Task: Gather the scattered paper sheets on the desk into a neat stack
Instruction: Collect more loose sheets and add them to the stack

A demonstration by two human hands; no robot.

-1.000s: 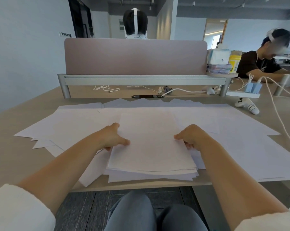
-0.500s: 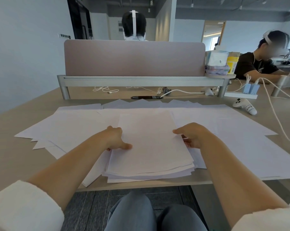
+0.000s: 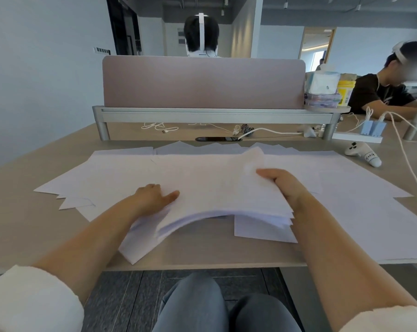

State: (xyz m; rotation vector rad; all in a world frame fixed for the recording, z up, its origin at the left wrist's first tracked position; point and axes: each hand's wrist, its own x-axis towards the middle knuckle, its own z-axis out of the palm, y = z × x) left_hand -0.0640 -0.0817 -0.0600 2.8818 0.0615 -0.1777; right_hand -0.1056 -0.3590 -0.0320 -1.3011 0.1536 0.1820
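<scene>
Lifting the stack (image 3: 222, 195) requires even support: right hand (image 3: 283, 185) grips its right edge, left hand (image 3: 152, 196) pinches its left edge; raise both together to limit bowing

A stack (image 3: 222, 195) of white sheets sits near the middle of the desk (image 3: 23, 224), bowed into an arch. Its right side is raised, its left side is low, and its near edges are fanned unevenly. Loose sheets (image 3: 121, 173) lie flat and overlapping to its left, right and far side.
</scene>
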